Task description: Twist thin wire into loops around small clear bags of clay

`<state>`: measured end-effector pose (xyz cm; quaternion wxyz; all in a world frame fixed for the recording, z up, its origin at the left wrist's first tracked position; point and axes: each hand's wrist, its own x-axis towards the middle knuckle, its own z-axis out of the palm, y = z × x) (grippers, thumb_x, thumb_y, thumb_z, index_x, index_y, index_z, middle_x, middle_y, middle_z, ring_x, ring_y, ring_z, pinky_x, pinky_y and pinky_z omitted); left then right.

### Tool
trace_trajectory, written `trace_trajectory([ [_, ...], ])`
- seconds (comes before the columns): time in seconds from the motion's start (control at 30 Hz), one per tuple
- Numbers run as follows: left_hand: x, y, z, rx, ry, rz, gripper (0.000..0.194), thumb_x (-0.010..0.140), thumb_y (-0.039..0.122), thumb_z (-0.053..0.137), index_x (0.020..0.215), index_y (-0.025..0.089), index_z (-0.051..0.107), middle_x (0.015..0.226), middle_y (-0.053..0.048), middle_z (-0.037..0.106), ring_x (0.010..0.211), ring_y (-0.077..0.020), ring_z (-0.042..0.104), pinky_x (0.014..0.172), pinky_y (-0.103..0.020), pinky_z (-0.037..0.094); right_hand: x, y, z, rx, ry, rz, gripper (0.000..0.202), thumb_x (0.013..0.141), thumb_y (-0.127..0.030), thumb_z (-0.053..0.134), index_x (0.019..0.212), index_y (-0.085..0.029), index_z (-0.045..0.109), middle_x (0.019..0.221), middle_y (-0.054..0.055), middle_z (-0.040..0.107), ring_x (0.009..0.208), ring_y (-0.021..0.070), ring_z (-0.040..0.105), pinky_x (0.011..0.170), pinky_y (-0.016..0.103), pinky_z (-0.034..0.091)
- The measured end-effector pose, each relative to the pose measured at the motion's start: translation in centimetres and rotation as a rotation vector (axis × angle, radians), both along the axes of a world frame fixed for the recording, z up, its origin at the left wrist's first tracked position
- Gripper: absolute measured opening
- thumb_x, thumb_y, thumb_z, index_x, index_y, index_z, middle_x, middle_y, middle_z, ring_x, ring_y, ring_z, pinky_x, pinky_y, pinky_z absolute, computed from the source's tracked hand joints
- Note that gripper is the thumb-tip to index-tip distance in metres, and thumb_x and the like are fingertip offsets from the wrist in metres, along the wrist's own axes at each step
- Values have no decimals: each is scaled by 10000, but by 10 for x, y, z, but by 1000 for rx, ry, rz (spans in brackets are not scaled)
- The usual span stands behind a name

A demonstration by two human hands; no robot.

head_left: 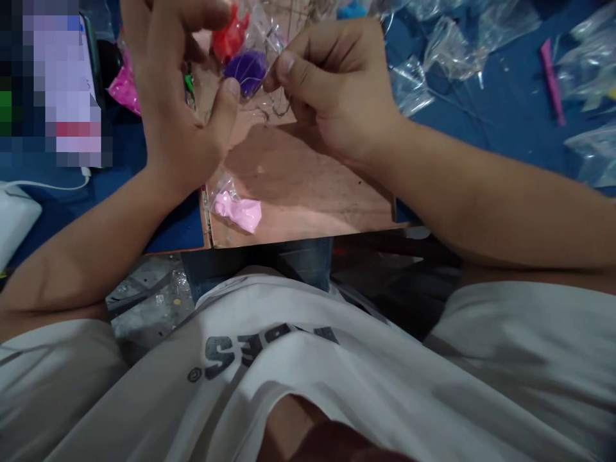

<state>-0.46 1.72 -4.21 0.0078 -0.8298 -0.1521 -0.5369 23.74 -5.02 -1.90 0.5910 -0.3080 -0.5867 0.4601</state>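
Note:
My right hand [332, 83] is closed in a pinch on the edge of a clear plastic bag near the top centre. Inside or behind that clear plastic shows a purple piece [246, 72], with thin pale strings across it. To its left, my left hand [192, 83] has thumb and fingers spread, the thumb tip beside the purple piece. Between its fingers and the purple piece a red figure [231, 35] is visible. A pink piece in clear wrap [238, 210] lies on the wooden board [308, 186], near its front edge.
Clear plastic bags [455, 51] and a pink stick [552, 82] lie on the blue surface at right. At left are a blurred-out phone [72, 83] with a white cable, a white box [17, 221] and a magenta packet [126, 86]. A blue piece [352, 9] is at the top.

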Motion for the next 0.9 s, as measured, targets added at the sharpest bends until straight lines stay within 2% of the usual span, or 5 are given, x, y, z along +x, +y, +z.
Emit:
trace_trajectory([
  [0.07, 9, -15, 5, 108, 12, -9, 416, 1186, 592, 655, 1303, 216, 788, 1191, -111, 660, 1120, -307, 721, 902, -504, 623, 0, -2, 0, -5, -43, 11, 534, 956, -601, 977, 810, -126, 782, 591, -60, 518, 568, 84, 364, 556, 278, 168],
  [0.3, 17, -55, 21, -341, 97, 126, 340, 809, 57, 908, 1064, 246, 788, 968, -10, 810, 963, -315, 787, 933, -514, 515, -1, -8, -1, -44, -156, 193, 760, 988, -847, 934, 719, -188, 668, 584, -70, 459, 532, 87, 314, 532, 322, 181],
  [0.57, 8, -40, 11, -739, -42, -6, 518, 903, 705, 1080, 1005, 331, 736, 937, -8, 788, 803, -254, 756, 744, -440, 584, 4, -9, -7, -56, -347, 144, 637, 986, -886, 905, 858, -273, 787, 676, -26, 548, 724, 207, 538, 643, 360, 453],
  [0.73, 5, -30, -9, -767, -110, -100, 524, 1003, 732, 1001, 1055, 284, 734, 916, 2, 773, 778, -205, 733, 771, -432, 592, 6, -11, -5, -53, -361, 146, 631, 994, -884, 893, 847, -279, 788, 691, -13, 579, 717, 213, 512, 655, 375, 457],
  [0.9, 6, -39, 4, -794, -108, -113, 474, 1106, 729, 893, 1117, 269, 779, 953, -2, 828, 817, -197, 779, 760, -416, 598, 5, -12, -3, -7, -335, 133, 675, 1004, -920, 857, 855, -264, 801, 731, 0, 615, 717, 204, 508, 660, 371, 422],
])
